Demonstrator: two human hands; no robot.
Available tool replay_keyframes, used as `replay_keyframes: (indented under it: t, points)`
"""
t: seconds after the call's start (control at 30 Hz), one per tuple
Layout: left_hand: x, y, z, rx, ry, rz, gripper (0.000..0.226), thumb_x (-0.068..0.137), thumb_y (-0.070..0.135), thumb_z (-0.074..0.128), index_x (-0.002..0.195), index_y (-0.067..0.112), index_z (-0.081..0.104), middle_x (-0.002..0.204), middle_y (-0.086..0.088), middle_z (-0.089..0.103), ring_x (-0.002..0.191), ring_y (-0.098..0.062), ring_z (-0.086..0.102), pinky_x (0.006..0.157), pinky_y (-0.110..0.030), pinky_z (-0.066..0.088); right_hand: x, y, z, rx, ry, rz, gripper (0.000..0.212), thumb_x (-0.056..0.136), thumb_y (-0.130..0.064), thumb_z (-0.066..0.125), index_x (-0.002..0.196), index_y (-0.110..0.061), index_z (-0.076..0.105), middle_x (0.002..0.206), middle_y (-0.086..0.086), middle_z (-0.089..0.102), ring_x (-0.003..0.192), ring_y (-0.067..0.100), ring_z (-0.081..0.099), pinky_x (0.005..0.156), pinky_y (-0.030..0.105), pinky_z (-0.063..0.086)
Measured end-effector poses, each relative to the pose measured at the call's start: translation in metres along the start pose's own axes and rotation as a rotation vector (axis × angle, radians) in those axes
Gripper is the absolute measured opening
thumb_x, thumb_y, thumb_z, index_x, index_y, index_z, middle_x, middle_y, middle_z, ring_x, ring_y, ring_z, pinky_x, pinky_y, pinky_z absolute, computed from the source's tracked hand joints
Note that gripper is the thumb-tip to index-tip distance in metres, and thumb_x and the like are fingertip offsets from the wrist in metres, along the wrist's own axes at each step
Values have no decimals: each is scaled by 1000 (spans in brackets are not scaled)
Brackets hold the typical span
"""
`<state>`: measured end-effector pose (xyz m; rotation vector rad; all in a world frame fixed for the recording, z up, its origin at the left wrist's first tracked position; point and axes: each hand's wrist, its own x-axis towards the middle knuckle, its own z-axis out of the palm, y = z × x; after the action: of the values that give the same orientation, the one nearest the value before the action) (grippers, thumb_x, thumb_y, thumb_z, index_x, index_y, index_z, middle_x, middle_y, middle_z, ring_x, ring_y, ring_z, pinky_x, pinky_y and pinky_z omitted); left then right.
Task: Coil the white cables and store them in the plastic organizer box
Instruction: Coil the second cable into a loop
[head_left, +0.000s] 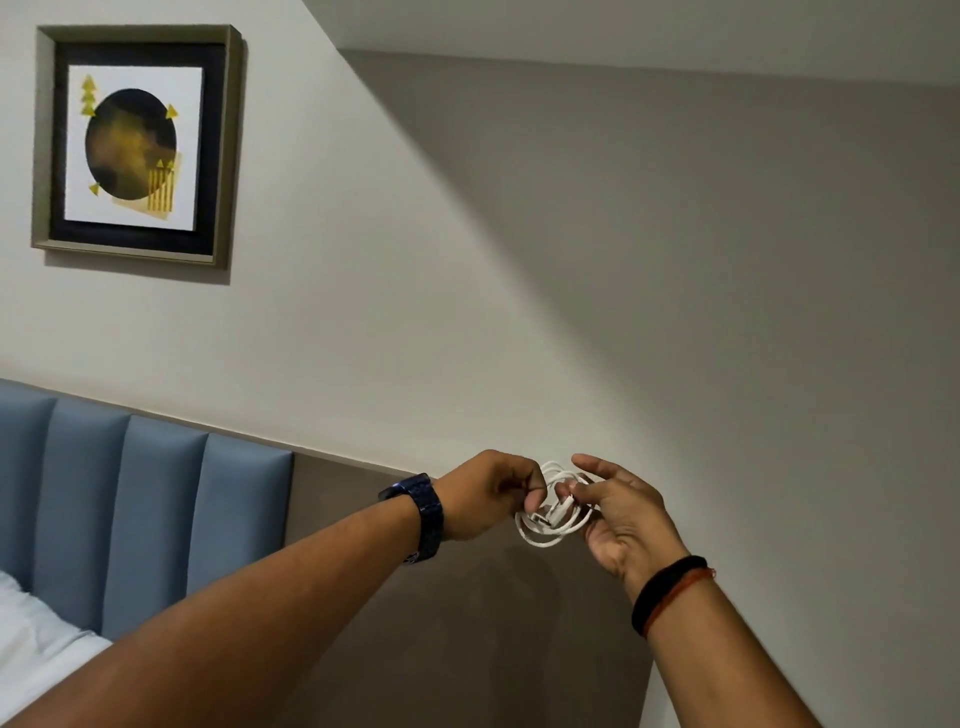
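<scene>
Holding a cable (558, 512) up in mid-air between both hands, in front of a wall (675, 260). Wound into several loose loops, with a likely plug end lying across the middle. Pinching with the left hand (485, 493), fingers curled tight on a strand at the left edge of the loops, probably to steer the free end round. Cradling with the right hand (628, 519), palm turned up, fingers half open and spread, hooked through the loops and lightly gripping them; likely spread so to serve as a former and set the coil's width. Raised clear of any surface, probably to let the tail swing without snagging. Judged late in the coiling: little slack to see, storing not yet begun. No box in view, so cannot tell its place. Next, probably tucking the end through to lock the loops; risk of springing apart on any slackening of the pinch. Around: watch (415, 512) on the left wrist, bands (670, 592) on the right, headboard (130, 493), sheet (31, 639), picture (135, 145)
</scene>
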<state>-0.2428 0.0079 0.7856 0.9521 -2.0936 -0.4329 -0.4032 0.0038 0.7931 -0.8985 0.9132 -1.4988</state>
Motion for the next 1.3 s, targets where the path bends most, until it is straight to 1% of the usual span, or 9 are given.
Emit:
replay_keyframes:
  t: [0.13, 0.3, 0.5, 0.57, 0.7, 0.83, 0.97, 1.17, 1.3]
  points:
    - [-1, -3, -1, 66, -74, -15, 26, 88, -3, 50, 74, 16, 60, 69, 14, 58, 61, 12, 54, 60, -3, 41, -3, 3, 2, -38, -22, 35, 34, 77, 27, 45, 83, -1, 62, 92, 24, 61, 66, 26, 60, 40, 20, 48]
    - [-1, -10, -11, 116, -10, -56, 32, 86, -4, 49, 68, 20, 58, 67, 12, 57, 58, 7, 52, 58, -4, 39, -4, 4, -4, -76, -190, 114, 30, 82, 21, 51, 102, 1, 62, 95, 26, 64, 72, 28, 63, 46, 23, 55]
    - [0, -14, -17, 127, 32, -44, 35, 84, -9, 48, 65, 20, 57, 66, 11, 57, 60, 3, 52, 59, -4, 39, -7, 3, -3, -113, -301, 128, 31, 83, 8, 59, 108, -10, 64, 81, 14, 66, 60, 17, 58, 50, 26, 52]
    - [1, -17, -16, 148, 42, -45, 33, 84, -8, 48, 68, 19, 58, 67, 12, 57, 62, 1, 52, 61, -5, 40, -10, 4, 0, -175, -339, 92, 36, 79, 6, 65, 111, -10, 63, 83, 11, 66, 64, 18, 58, 58, 29, 48]
    - [6, -16, -21, 151, 96, -71, 39, 80, -10, 43, 62, 23, 56, 65, 12, 57, 59, 1, 51, 56, -3, 38, -15, 5, 3, -352, -379, -20, 56, 63, 20, 71, 112, -7, 62, 90, 15, 67, 79, 27, 66, 64, 33, 52]
    - [7, -11, -21, 122, 122, -86, 42, 78, -11, 40, 59, 23, 55, 60, 10, 56, 47, 6, 51, 50, -7, 39, -13, 4, 1, -484, -365, -122, 61, 58, 20, 74, 111, -7, 63, 102, 19, 71, 96, 34, 68, 85, 46, 55]
    - [8, -13, -24, 119, 167, -101, 43, 80, -11, 41, 61, 25, 54, 61, 10, 57, 51, 0, 49, 56, -17, 43, -14, 4, -5, -685, -351, -233, 56, 60, 14, 77, 109, -9, 66, 98, 9, 73, 91, 25, 69, 78, 34, 58]
    - [5, -18, -28, 7, 170, -174, 19, 90, 2, 46, 91, 20, 47, 66, 2, 62, 59, -21, 51, 59, -33, 45, -10, 4, -13, -721, -392, -239, 46, 72, 16, 67, 110, -11, 66, 92, 3, 77, 85, 15, 72, 70, 24, 56]
    - [1, -19, -37, 39, 161, -203, 23, 93, 7, 50, 111, 21, 47, 76, 3, 68, 57, -13, 52, 54, -17, 42, -10, -1, -24, -703, -425, -248, 41, 80, 15, 61, 113, -9, 62, 95, 9, 76, 88, 16, 72, 73, 22, 56]
